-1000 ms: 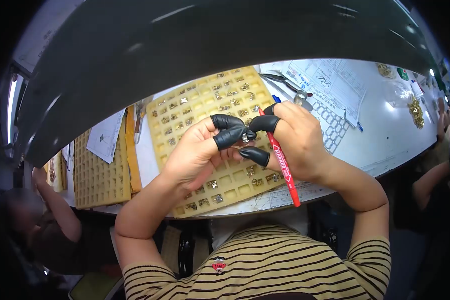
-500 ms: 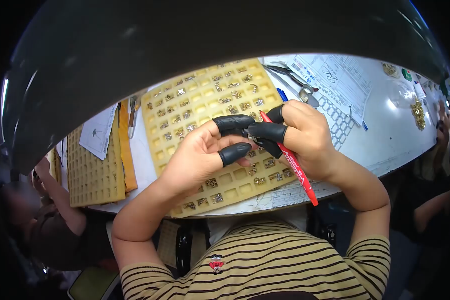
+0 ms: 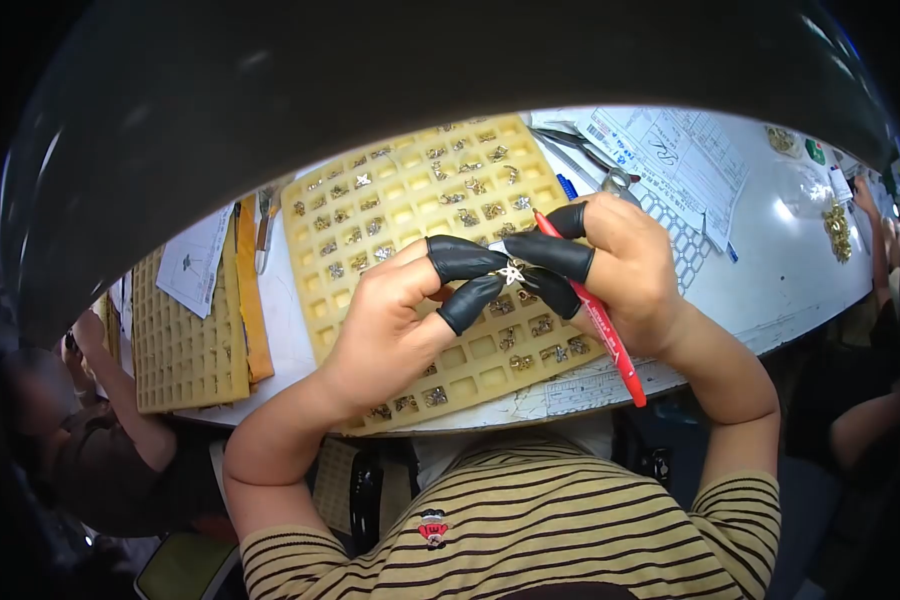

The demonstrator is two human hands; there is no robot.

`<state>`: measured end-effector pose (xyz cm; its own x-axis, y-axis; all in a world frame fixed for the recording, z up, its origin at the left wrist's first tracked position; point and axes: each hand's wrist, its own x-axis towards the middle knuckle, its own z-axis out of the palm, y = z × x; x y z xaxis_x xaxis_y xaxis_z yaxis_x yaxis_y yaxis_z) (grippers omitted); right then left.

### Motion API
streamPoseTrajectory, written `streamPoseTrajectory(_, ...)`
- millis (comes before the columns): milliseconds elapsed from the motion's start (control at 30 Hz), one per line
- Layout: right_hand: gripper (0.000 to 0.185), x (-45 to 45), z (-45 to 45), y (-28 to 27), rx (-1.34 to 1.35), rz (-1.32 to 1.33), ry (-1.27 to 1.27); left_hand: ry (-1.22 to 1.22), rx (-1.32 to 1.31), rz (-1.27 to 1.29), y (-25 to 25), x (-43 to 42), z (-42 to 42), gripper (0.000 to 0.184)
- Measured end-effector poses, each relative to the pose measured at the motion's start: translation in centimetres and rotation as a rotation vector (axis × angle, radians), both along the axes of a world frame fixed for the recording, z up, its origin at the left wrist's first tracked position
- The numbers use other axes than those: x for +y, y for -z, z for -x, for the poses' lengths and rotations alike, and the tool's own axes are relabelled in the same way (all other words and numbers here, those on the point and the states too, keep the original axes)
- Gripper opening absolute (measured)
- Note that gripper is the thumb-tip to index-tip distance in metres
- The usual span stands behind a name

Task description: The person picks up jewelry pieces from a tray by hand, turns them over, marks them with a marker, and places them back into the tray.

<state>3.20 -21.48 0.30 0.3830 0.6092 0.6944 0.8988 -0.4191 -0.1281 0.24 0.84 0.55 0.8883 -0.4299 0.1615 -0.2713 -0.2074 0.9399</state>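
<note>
A small star-shaped piece of jewelry (image 3: pixel 511 272) is pinched between the black-covered fingertips of both hands, its open outline facing up. My left hand (image 3: pixel 402 312) grips it from the left with thumb and forefinger. From the right, my right hand (image 3: pixel 615 262) grips it too, and a red marker (image 3: pixel 606 330) lies across that palm, slanting down to the right. Black finger covers sit on the thumb and some fingers of each hand. Under both hands lies a yellow compartment tray (image 3: pixel 315 305) with small metal pieces in many of its pockets.
A second yellow tray (image 3: pixel 185 355) with a paper (image 3: pixel 192 265) stands at the left. Pliers (image 3: pixel 580 148), printed sheets (image 3: pixel 670 165), a blue pen (image 3: pixel 567 187) and a gold-coloured pile (image 3: pixel 836 232) lie behind and right. A dark curved cover fills the top. Other people sit at both sides.
The star-shaped piece now shows between my fingertips, where it was mostly hidden before. My left thumb and forefinger have closed on it. The marker has shifted right with my right hand since the earliest frame.
</note>
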Motion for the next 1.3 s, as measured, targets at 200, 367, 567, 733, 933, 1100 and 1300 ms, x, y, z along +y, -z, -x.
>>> streamPoseTrajectory(200,0.039,0.3,0.1,0.3,0.371,-0.193,-0.033,-0.036,-0.293,-0.112,0.4,-0.1,-0.3,0.022)
streamPoseTrajectory(367,0.035,0.4,0.3,0.4,0.345,-0.179,-0.039,-0.049,-0.355,-0.143,0.5,-0.2,-0.3,0.024)
streamPoseTrajectory(567,0.032,0.6,0.6,0.4,0.266,-0.136,-0.015,-0.067,-0.365,-0.171,0.4,-0.2,-0.2,0.024)
streamPoseTrajectory(733,0.03,0.5,0.3,0.9,0.212,-0.139,-0.015,-0.069,-0.22,-0.101,0.3,-0.4,0.1,0.023)
streamPoseTrajectory(933,0.029,0.5,0.4,0.5,0.239,-0.121,-0.007,-0.063,0.148,0.085,0.6,-0.2,0.2,0.018)
streamPoseTrajectory(1100,0.03,0.5,0.2,0.8,0.212,-0.127,-0.023,-0.05,0.268,0.089,0.1,-0.1,0.4,0.016)
streamPoseTrajectory(1300,0.032,0.5,0.3,0.6,0.219,-0.112,-0.012,-0.01,0.356,0.188,0.0,-0.1,0.5,0.016)
